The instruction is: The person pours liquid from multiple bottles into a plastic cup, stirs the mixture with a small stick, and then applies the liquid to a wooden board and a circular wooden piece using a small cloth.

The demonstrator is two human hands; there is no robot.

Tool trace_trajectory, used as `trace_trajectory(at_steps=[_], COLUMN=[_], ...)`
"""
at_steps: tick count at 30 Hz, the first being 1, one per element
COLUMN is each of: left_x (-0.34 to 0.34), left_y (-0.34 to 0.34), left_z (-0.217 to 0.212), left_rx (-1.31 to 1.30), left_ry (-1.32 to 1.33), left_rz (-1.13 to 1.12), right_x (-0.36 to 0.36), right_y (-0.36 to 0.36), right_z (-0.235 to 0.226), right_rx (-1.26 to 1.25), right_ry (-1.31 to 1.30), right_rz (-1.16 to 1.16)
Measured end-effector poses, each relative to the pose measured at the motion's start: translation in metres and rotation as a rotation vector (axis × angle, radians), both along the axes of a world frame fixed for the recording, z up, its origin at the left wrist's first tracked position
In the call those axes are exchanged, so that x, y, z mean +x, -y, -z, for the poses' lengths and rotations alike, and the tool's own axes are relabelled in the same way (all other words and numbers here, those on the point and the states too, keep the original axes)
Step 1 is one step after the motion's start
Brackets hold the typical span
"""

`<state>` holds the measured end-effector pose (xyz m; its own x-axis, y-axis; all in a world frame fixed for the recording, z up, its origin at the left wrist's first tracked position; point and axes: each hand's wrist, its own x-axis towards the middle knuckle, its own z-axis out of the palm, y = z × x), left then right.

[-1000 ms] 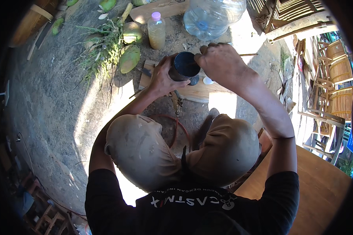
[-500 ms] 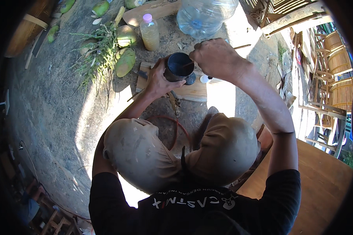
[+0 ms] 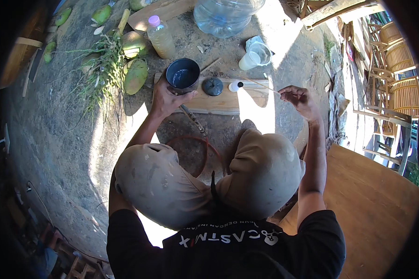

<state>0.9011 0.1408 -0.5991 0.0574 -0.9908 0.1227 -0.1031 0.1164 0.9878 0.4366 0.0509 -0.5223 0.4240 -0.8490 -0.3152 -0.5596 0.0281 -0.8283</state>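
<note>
My left hand (image 3: 164,98) grips the side of a dark round can (image 3: 182,75) with dark liquid inside, standing on a wooden board (image 3: 219,100) on the ground. My right hand (image 3: 299,97) is off to the right of the board, pinching a thin wooden stick (image 3: 260,85) that points left toward a small white cap (image 3: 236,86). A dark round lid (image 3: 212,86) lies on the board between the can and the cap. My knees fill the lower middle of the view.
A large clear water jug (image 3: 226,16), a bottle of yellowish liquid with a pink cap (image 3: 160,37), a clear plastic cup (image 3: 253,56), green coconuts (image 3: 135,74) with leafy stalks, a red hose loop (image 3: 202,149), wooden chairs (image 3: 395,51) at right, a wooden panel (image 3: 377,204) at lower right.
My right hand left the top of the can and swung out to the right with the stick. The lid and white cap on the board are now uncovered. The left hand stays on the can.
</note>
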Motion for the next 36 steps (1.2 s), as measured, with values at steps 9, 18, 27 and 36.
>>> trace_trajectory(at_steps=[9,18,27,36], left_x=[0.003,-0.009,-0.01,-0.006], left_y=[-0.007,0.013,0.031,0.025], left_z=[-0.018,-0.02,-0.032,-0.049], left_rx=[0.118,0.037,-0.078,-0.166], left_ry=[-0.086,0.029,0.262,0.326], left_rz=[0.076,0.121,0.015,-0.036], right_x=[0.001,0.101,0.153,0.187], right_y=[-0.025,0.07,0.073,0.045], right_z=[0.165,0.146,0.071,-0.076], right_rx=[-0.113,-0.467,-0.538,-0.878], right_ry=[-0.305,0.354,0.281,-0.076], right_rz=[0.018,0.342,0.247,-0.228])
